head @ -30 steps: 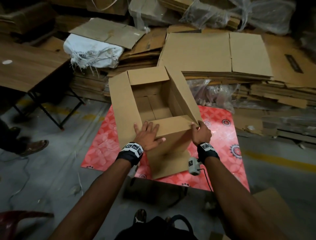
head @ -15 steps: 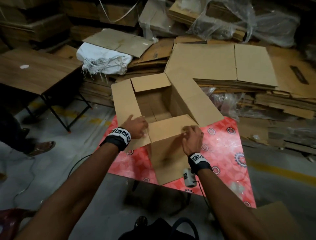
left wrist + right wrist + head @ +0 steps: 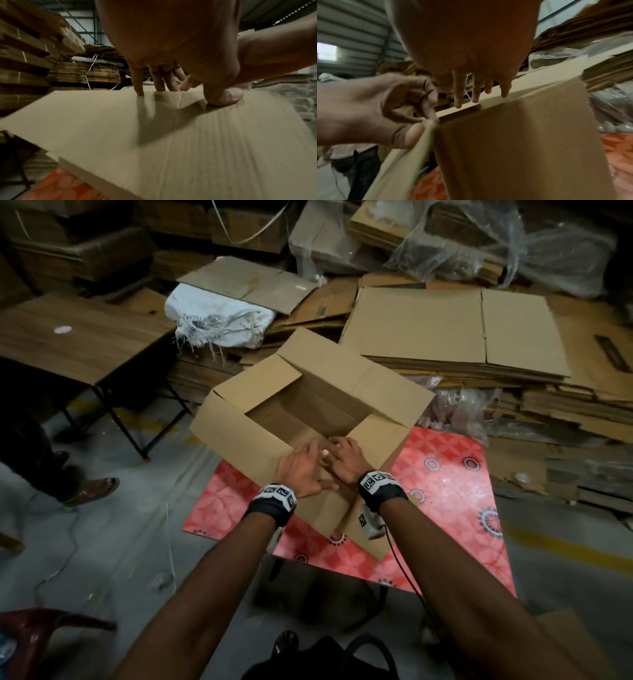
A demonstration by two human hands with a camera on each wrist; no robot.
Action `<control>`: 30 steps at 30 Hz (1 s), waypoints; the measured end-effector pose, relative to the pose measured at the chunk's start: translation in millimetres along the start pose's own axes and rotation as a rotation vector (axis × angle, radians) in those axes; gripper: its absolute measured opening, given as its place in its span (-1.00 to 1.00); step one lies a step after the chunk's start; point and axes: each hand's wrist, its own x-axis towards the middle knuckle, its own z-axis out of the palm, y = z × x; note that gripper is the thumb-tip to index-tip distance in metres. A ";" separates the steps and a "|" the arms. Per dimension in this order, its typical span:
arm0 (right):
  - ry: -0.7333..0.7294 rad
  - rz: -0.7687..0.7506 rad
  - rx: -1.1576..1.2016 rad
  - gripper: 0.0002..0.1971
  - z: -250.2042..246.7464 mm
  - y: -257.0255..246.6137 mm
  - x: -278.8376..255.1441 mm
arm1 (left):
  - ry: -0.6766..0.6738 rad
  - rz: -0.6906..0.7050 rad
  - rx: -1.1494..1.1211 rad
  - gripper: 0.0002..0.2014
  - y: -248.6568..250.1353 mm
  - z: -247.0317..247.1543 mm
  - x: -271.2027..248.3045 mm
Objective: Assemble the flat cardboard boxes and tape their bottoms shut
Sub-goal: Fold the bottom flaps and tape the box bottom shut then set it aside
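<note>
An open brown cardboard box (image 3: 301,405) stands on a red patterned table (image 3: 445,491), one corner turned toward me. Both hands meet at that near corner. My left hand (image 3: 301,474) pinches the edge of a box flap (image 3: 188,135), with the thumb on its near face and the fingers (image 3: 159,83) over the far edge. In the right wrist view the left hand (image 3: 385,108) shows the same pinch. My right hand (image 3: 346,460) keeps its fingers (image 3: 475,94) straight, tips resting on the edge of the adjoining flap (image 3: 522,135). No tape is visible.
A wooden table (image 3: 68,337) stands to the left, and a person's sandalled foot (image 3: 92,491) is on the floor beside it. Stacks of flat cardboard (image 3: 445,337) and a white sack (image 3: 219,320) fill the back. A red chair (image 3: 34,631) sits at bottom left.
The box has turned so a corner faces me. My hands, apart on separate flaps before, have come together at the near corner, and the flaps lie lower.
</note>
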 end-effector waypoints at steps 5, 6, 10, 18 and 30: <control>0.080 -0.039 0.047 -0.43 -19.7 3.3 -7.7 | 0.046 -0.076 -0.226 -0.14 1.9 14.2 -0.8; 0.174 -0.099 0.092 -0.47 -28.3 3.3 -13.3 | 0.030 -0.069 -0.257 -0.19 -2.8 13.9 -0.5; 0.651 -0.186 0.276 -0.80 -59.5 4.6 -51.7 | -0.073 0.056 -0.100 -0.42 -18.4 11.8 6.3; 1.225 0.469 0.514 -0.84 -6.9 65.2 -155.7 | 0.013 0.170 0.046 -0.54 -8.0 30.5 15.5; 0.665 0.638 0.734 -0.08 10.9 82.5 -142.3 | -0.002 0.135 -0.075 -0.51 66.1 59.4 37.2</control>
